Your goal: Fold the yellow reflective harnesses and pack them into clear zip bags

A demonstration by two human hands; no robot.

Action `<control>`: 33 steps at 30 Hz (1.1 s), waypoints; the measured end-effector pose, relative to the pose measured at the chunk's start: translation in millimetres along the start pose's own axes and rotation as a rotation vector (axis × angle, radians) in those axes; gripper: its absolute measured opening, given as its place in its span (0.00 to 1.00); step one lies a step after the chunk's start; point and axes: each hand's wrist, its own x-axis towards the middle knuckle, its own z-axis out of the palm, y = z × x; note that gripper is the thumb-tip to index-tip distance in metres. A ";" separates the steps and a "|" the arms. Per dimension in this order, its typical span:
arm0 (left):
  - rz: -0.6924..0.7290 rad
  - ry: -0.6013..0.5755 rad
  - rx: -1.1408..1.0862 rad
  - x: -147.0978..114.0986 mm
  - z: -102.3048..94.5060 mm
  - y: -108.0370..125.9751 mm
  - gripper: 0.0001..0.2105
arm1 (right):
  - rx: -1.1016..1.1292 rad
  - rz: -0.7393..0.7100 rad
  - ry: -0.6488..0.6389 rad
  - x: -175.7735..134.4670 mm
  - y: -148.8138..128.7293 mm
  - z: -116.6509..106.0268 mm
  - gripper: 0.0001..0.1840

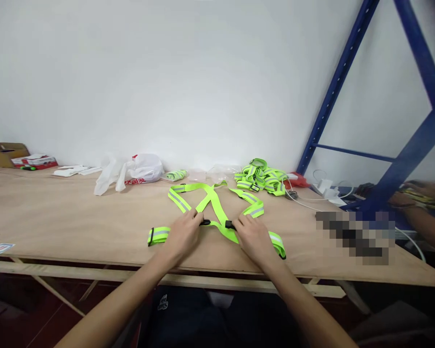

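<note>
Pinching green harness [218, 206], left hand [184, 233] and right hand [253, 236] seemingly closed, over wooden table [76, 220] by white wall [203, 72].

From my distant seat I see a person's bare left hand [184, 232] and bare right hand [253, 237], with slim forearms, bare too, narrowing toward the wrists. Below them I make out dark navy clothing [188, 321], marked on its left side in my view by a small white print [163, 302] of blocky letters; the shadow is too deep for me to say whether it is shirt or trousers.
</note>
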 end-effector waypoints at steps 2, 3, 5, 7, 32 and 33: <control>0.020 -0.063 -0.034 -7.4 10.0 4.3 0.09 | 0.069 0.016 -0.036 -3.9 -9.2 6.6 0.01; 0.033 -0.069 -0.063 -11.1 12.5 2.6 0.09 | 0.114 0.027 -0.050 -6.5 -10.0 7.8 0.04; 0.058 -0.036 -0.124 -18.0 15.3 -4.1 0.14 | 0.214 0.050 -0.076 -11.4 -7.2 7.6 0.11; 0.063 0.009 -0.170 -23.7 17.9 -10.6 0.17 | 0.302 0.077 -0.101 -15.4 -2.5 6.2 0.13; -0.019 0.028 -0.423 -32.4 15.0 -11.1 0.20 | 0.692 0.195 0.063 -33.6 16.9 22.9 0.20; -0.011 0.030 -0.437 -33.8 14.2 -9.5 0.20 | 0.712 0.205 0.096 -34.0 16.4 19.3 0.20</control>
